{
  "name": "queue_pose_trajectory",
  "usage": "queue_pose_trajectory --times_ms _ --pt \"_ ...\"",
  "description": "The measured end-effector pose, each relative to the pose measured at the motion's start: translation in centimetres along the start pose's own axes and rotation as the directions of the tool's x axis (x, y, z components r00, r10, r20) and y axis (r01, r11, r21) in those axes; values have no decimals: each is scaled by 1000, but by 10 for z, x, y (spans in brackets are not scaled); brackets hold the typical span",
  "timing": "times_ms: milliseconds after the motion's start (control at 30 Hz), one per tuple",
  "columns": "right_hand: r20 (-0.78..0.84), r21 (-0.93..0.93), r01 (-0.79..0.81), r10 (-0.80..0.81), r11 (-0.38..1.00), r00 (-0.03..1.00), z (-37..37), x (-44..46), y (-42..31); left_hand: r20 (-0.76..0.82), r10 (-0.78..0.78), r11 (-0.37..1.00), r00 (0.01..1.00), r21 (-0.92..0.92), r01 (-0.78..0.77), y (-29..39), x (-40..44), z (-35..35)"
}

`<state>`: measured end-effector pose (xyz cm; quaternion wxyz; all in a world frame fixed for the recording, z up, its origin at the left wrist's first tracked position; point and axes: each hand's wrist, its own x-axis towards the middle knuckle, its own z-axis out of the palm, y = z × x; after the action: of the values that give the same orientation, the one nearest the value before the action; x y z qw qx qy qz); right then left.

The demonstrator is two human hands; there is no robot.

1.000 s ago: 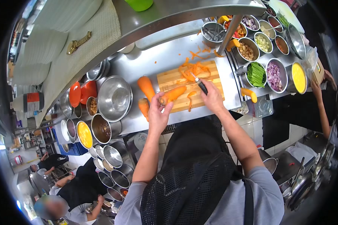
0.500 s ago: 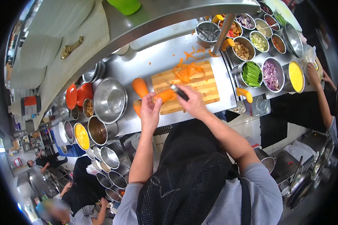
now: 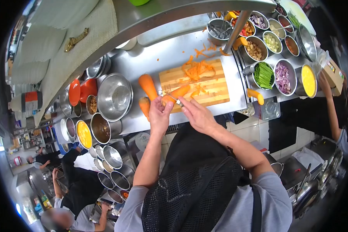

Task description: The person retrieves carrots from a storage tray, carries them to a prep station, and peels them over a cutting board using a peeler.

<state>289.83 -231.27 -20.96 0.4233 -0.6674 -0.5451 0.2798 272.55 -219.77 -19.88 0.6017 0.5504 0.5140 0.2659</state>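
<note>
As two bare hands work close together, the left hand [image 3: 159, 116] pinches the thick end of one carrot [image 3: 179, 92] between thumb and fingers, and the right hand [image 3: 197, 116] grips one peeler [image 3: 171, 97], its fingers wrapped near a handle they largely hide. The peeler's metal end crosses the carrot toward the left fingertips; whether its edge bites the skin cannot be told. Beyond the left fingers, the carrot's narrow end reaches over one wooden cutting board [image 3: 220, 91].

Two more carrots [image 3: 147, 86] lie just to the left of the left fingers on one steel counter [image 3: 143, 62], one farther forward than the other. Ahead of the right fingertips, one loose heap of orange peelings [image 3: 199, 70] lies on the board, with further strips scattered past its far edge. Farther left of the left fingers stands one wide steel bowl [image 3: 115, 96].

Well to the right of the right fingers, three steel containers form a row: one of cut greens [image 3: 264, 75], one of chopped purple onion [image 3: 283, 79] and one of yellow food [image 3: 308, 80].
</note>
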Motion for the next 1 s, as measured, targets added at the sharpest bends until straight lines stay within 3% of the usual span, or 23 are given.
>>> queue_pose_trajectory --times_ms 133,233,333,367,500,567,600,667,733,767,900,1000 --pt "55 -157 29 -21 987 998 0 -1 24 -22 9 1000 1000 -22 -10 -11 -2 0" --pt "-79 -357 -144 124 923 989 -10 7 62 -12 1 1000 1000 -29 -1 -13 -6 1" --pt "-27 -475 -163 171 865 985 -31 14 58 -2 -1 1000 1000 -5 1 -14 -8 -1" --pt "-34 -480 -230 245 846 969 -37 15 45 -14 -4 1000 1000 8 4 -13 -6 0" --pt "-55 -369 -228 224 901 973 -38 -2 12 -16 -23 999 1000 39 24 -6 -8 4" --pt "-50 -74 -3 0 997 999 -20 -3 -8 -51 51 994 997 95 -46 -4 -8 7" --pt "-54 -77 -6 2 997 999 -16 -1 -11 -46 50 995 998 93 -46 -1 -9 9" --pt "149 -77 -80 91 994 985 -11 2 -16 -28 82 966 996 249 -72 7 -12 10" --pt "64 -63 -35 39 997 997 -9 2 28 -24 81 981 996 179 -75 -8 -9 4" --pt "18 -157 -97 101 983 995 -13 0 56 -23 69 992 997 112 -66 -16 -10 0" --pt "-10 -372 -249 264 894 964 -40 15 47 -6 106 970 994 221 -102 -19 -7 -6" --pt "-76 -255 -254 242 933 967 -46 13 20 4 65 971 998 231 -64 -5 -10 -4"
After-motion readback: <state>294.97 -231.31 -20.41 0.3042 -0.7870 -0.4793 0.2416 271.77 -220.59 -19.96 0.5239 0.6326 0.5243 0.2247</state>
